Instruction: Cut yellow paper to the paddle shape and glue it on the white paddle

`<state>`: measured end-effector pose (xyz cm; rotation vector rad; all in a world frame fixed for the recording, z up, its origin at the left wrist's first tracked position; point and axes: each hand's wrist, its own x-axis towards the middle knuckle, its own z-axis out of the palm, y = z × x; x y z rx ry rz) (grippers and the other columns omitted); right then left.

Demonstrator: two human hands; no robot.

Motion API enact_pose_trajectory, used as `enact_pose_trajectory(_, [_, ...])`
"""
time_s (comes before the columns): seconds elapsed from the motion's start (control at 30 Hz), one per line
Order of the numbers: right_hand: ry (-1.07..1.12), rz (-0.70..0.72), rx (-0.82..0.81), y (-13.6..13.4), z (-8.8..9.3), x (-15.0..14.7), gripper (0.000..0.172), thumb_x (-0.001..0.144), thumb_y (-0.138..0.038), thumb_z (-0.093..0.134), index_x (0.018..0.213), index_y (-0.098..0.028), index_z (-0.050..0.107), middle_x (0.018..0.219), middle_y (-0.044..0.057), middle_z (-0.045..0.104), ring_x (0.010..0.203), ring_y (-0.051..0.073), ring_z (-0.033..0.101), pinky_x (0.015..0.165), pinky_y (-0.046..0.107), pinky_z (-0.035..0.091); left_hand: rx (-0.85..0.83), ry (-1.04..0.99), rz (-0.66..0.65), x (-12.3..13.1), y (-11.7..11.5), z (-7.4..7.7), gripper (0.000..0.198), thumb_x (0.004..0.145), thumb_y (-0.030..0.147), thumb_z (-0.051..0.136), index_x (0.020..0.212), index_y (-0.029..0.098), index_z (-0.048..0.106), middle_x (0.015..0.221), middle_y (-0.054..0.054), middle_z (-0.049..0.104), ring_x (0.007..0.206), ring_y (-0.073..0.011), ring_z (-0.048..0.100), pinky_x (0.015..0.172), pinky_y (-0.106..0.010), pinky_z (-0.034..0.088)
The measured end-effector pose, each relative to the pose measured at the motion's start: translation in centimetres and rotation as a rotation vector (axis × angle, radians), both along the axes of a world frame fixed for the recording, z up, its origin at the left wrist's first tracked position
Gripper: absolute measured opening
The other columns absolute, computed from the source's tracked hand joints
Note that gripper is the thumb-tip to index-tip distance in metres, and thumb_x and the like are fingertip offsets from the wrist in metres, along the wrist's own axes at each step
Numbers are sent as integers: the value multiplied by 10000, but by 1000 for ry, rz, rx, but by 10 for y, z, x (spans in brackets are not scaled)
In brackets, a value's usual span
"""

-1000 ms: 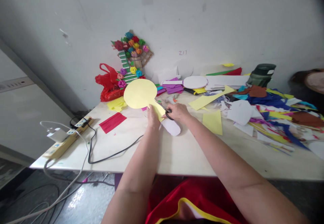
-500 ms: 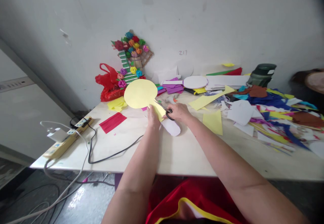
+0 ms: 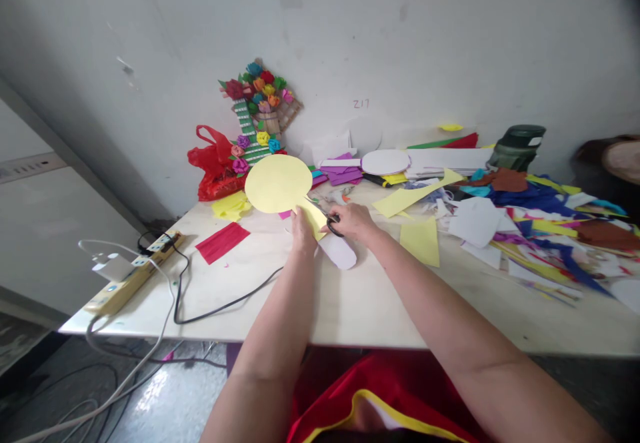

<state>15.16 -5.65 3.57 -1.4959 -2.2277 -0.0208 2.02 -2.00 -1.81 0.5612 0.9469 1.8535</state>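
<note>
My left hand (image 3: 303,231) is closed on the lower part of a pale yellow paper (image 3: 278,184), whose broad rounded end stands up beyond my fingers. In my right hand (image 3: 354,221) is a pair of black-handled scissors (image 3: 333,224). Their blades point up and left, against the right edge of the yellow paper where it narrows. A white rounded paper piece (image 3: 340,253) lies under my hands on the table, partly covered by them. To the right is a separate yellow paper sheet (image 3: 421,241).
Coloured paper scraps (image 3: 545,223) heap up at right, near a dark green bottle (image 3: 517,148). A red bag (image 3: 216,163) and paper flower craft (image 3: 260,109) stand at the back. At left, a power strip (image 3: 135,273) has cables crossing the table (image 3: 370,309).
The rounded end of the yellow paper has tilted very slightly. Both hands and the scissors stay in almost the same place.
</note>
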Motion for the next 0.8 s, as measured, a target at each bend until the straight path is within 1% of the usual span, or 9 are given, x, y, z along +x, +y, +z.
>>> enact_pose_trajectory(0.17, [13, -2, 5, 3, -1, -1, 367, 656, -588, 560, 804, -263, 641, 772, 12, 684, 760, 193, 609, 578, 261, 339, 38, 39, 10, 0, -1, -1, 331, 873, 324, 405, 1180, 211, 458, 1124, -80, 573, 940, -174, 590, 822, -311, 478])
enact_pose_trajectory(0.33, [22, -7, -9, 5, 0, -2, 373, 646, -585, 579, 833, -269, 646, 795, 13, 685, 789, 196, 608, 604, 261, 357, 38, 50, 13, 1, -3, -1, 345, 875, 333, 403, 1194, 209, 449, 1215, -83, 529, 1027, -181, 558, 856, -310, 465])
enact_pose_trajectory(0.6, [32, 10, -17, 4, 4, -3, 388, 654, -596, 565, 834, -262, 645, 809, 21, 685, 794, 198, 607, 626, 268, 375, 21, 30, 23, 2, -7, 5, 375, 878, 321, 405, 1233, 202, 425, 1269, -82, 496, 1092, -174, 523, 916, -295, 424])
enact_pose_trajectory(0.8, [39, 9, -19, 5, 3, -4, 375, 656, -589, 568, 818, -259, 644, 789, 19, 683, 781, 197, 610, 608, 263, 365, 22, 28, 26, 1, -5, 2, 353, 879, 315, 406, 1214, 210, 441, 1253, -75, 508, 1083, -173, 527, 887, -285, 444])
